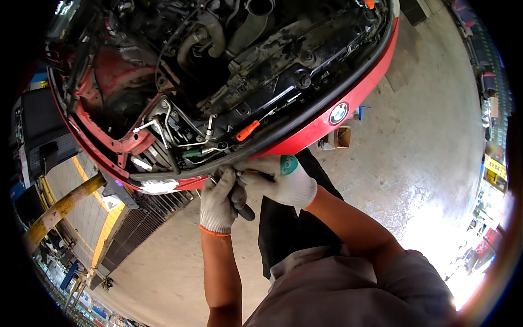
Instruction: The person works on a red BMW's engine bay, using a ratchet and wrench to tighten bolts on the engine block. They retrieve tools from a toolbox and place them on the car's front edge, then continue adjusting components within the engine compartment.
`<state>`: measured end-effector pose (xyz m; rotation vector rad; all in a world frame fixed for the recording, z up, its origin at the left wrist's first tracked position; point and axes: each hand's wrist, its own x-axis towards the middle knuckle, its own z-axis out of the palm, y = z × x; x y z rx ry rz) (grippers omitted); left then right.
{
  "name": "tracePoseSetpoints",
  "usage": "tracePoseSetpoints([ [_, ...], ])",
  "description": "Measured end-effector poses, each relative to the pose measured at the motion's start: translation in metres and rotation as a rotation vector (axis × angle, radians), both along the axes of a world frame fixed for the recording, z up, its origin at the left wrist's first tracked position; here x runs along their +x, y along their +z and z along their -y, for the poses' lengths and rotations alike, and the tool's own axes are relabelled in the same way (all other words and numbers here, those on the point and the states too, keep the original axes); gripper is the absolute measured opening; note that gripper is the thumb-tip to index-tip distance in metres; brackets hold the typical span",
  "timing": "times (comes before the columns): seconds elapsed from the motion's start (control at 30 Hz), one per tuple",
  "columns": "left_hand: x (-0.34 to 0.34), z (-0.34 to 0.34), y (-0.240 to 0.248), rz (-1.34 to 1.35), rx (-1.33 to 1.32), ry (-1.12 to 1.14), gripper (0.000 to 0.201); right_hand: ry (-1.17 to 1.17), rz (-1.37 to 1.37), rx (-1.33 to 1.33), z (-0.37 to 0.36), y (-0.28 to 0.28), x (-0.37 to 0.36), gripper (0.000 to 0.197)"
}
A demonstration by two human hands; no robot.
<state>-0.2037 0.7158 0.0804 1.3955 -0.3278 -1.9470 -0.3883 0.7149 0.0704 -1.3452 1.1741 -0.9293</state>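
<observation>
My left hand (219, 203), in a white knit glove with an orange cuff edge, is closed around a dark-handled tool (247, 212). Its rounded black end sticks out below the fingers; the working end is hidden. Close beside it, my right hand (278, 182) wears a similar glove with a green patch. Its fingers are pinched together at the front edge of the red bumper (305, 136); whatever they grip is hidden. Just beyond both hands, an orange-handled screwdriver (248, 131) and a ratchet wrench (218, 146) lie on the car's front end.
The open engine bay (218, 54) spreads out ahead, with hoses and a long black panel. A small cardboard box (343, 137) stands on the floor (403, 152) past the bumper. At the left are a yellow post (65, 210) and a dark floor grate (144, 223).
</observation>
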Motion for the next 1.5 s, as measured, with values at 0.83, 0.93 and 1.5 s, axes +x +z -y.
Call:
tracePoseSetpoints([
  [0.83,-0.168,-0.034,0.245,1.174,-0.676,-0.855,0.044,-0.096,0.769,0.476,-0.059,0.199,-0.136,0.034],
  [0.93,-0.194,-0.037,0.250,1.171,-0.752,-0.870,0.049,-0.108,0.840,0.463,-0.067,0.208,-0.165,0.035],
  [1.5,-0.236,-0.043,0.289,0.550,-0.260,-1.023,0.055,0.064,0.732,0.229,-0.083,0.211,-0.219,0.030],
])
